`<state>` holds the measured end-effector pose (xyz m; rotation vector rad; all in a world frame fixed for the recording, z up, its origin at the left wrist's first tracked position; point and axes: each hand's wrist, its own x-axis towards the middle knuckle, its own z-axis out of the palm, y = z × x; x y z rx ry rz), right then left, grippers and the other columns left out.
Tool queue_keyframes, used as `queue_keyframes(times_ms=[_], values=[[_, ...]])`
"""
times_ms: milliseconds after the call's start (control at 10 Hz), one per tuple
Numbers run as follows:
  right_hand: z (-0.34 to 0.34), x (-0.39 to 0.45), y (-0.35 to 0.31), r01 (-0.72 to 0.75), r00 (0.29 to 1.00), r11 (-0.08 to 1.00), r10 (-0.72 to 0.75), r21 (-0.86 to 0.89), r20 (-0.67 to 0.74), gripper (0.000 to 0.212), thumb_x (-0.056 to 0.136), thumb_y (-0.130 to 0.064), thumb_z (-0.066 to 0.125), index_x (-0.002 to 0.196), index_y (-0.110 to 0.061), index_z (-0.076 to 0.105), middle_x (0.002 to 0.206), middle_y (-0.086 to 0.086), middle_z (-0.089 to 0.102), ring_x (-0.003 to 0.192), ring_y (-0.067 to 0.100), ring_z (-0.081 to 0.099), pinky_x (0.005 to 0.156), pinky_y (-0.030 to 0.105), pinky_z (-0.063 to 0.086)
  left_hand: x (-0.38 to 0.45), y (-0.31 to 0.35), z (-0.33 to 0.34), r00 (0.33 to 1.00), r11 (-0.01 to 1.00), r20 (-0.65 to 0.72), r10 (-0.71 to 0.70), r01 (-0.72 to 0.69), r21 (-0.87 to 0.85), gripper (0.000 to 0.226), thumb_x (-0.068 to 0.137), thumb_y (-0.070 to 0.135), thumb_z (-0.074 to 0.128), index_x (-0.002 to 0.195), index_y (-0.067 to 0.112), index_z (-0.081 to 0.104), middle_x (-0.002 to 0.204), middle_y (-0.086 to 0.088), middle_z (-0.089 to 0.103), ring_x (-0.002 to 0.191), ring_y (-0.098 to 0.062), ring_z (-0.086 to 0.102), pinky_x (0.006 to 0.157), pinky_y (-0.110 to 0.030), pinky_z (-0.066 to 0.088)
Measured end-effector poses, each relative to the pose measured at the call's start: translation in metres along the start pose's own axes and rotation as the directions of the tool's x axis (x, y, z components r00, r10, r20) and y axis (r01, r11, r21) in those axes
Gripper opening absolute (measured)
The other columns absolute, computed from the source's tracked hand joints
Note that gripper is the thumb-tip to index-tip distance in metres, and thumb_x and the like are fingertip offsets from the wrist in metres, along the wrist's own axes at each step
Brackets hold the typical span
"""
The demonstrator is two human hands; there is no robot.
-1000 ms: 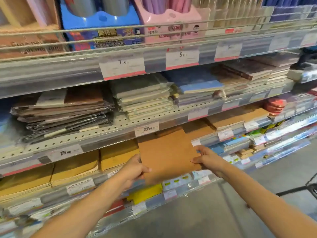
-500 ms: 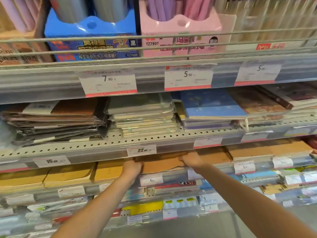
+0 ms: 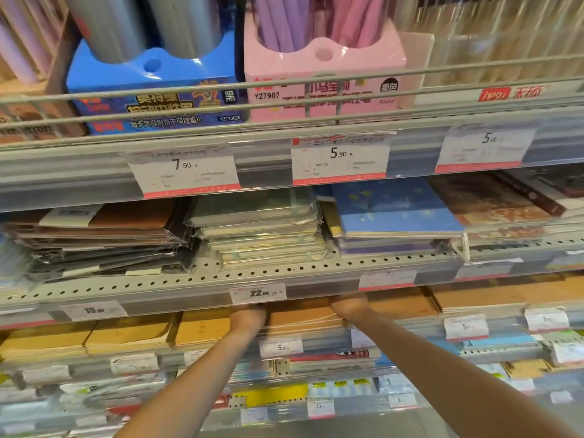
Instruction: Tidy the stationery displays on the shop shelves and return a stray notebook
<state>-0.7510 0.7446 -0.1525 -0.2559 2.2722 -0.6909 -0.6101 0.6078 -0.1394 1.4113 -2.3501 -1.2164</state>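
Note:
A brown kraft notebook (image 3: pixel 301 317) lies on top of a stack on the third shelf down, under the shelf edge with the 22.00 tag (image 3: pixel 257 293). My left hand (image 3: pixel 248 317) is at its left side and my right hand (image 3: pixel 349 306) at its right side. Both hands reach under the shelf above, so the fingers are hidden. I cannot see whether they still grip the notebook.
Yellow-brown notebook stacks (image 3: pixel 126 335) lie to the left, more kraft stacks (image 3: pixel 474 297) to the right. The shelf above holds wrapped notebooks (image 3: pixel 259 235) and a blue notebook (image 3: pixel 392 210). Pen boxes, blue (image 3: pixel 151 99) and pink (image 3: pixel 325 80), stand on top.
Both hands pushed the brown notebook from in front of the shelves into the third shelf, onto a stack. The camera moved closer and tilted up.

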Motion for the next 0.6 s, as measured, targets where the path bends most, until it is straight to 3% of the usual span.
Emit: queue_keyframes(times_ms=[100,200,300,400,500,600], values=[[-0.001,-0.005,0.004,0.043,0.995,0.998,-0.047,-0.042,-0.088,0.036,0.095,-0.018,0.038,0.059,-0.019,0.046,0.070,0.001,0.055,0.064,0.012,0.050,0.073,0.023,0.049,-0.001,0.001,0.003,1.000,0.993,0.027,-0.010,0.007,0.114,0.031,0.094,0.017,0.043,0.122,0.010,0.054,0.131,-0.013,0.056,0.121,-0.030,0.051,0.095,-0.030,0.042],[-0.002,-0.015,0.004,0.106,0.987,0.976,-0.126,-0.189,-0.098,0.038,0.096,-0.018,0.032,0.061,-0.019,0.048,0.082,0.004,0.059,0.086,0.019,0.060,0.084,0.026,0.048,-0.002,0.001,0.004,0.999,0.991,0.021,-0.025,0.022,0.134,0.029,0.093,0.014,0.044,0.120,0.008,0.056,0.130,-0.013,0.058,0.119,-0.029,0.052,0.091,-0.026,0.042],[-0.005,-0.021,0.006,0.130,0.987,0.963,-0.148,-0.237,-0.062,0.035,0.097,-0.022,0.033,0.067,-0.018,0.052,0.079,0.000,0.054,0.097,0.019,0.062,0.084,0.025,0.045,-0.005,0.002,0.002,0.999,0.994,0.020,-0.045,0.043,0.103,0.028,0.090,0.011,0.047,0.114,0.005,0.059,0.124,-0.015,0.061,0.114,-0.030,0.055,0.088,-0.027,0.044],[-0.007,-0.030,0.005,0.159,0.985,0.973,-0.168,-0.170,-0.037,0.031,0.095,-0.029,0.041,0.074,-0.013,0.058,0.074,0.000,0.054,0.085,0.017,0.055,0.081,0.026,0.045,-0.013,0.000,-0.002,0.998,0.997,0.004,-0.066,0.066,-0.041,0.028,0.086,0.007,0.051,0.112,0.006,0.060,0.117,-0.016,0.064,0.107,-0.032,0.058,0.080,-0.027,0.044],[-0.009,-0.031,0.013,0.171,0.981,0.980,-0.179,-0.104,-0.073,0.039,0.094,-0.031,0.045,0.062,-0.011,0.053,0.066,0.002,0.053,0.073,0.019,0.054,0.074,0.029,0.046,-0.022,-0.002,-0.010,0.996,0.976,-0.016,-0.093,0.088,-0.200,0.026,0.085,0.006,0.055,0.110,0.003,0.063,0.105,-0.015,0.065,0.093,-0.027,0.057,0.078,-0.027,0.042],[-0.009,-0.039,0.021,0.242,0.959,0.969,-0.230,0.053,-0.165,0.029,0.091,-0.025,0.051,0.088,0.000,0.066,0.076,0.012,0.065,0.067,0.022,0.058,0.066,0.031,0.047,-0.038,-0.008,-0.023,0.999,0.944,-0.027,-0.043,0.032,-0.328,0.026,0.084,0.001,0.055,0.110,0.001,0.062,0.099,-0.011,0.064,0.092,-0.022,0.056,0.082,-0.028,0.042]])
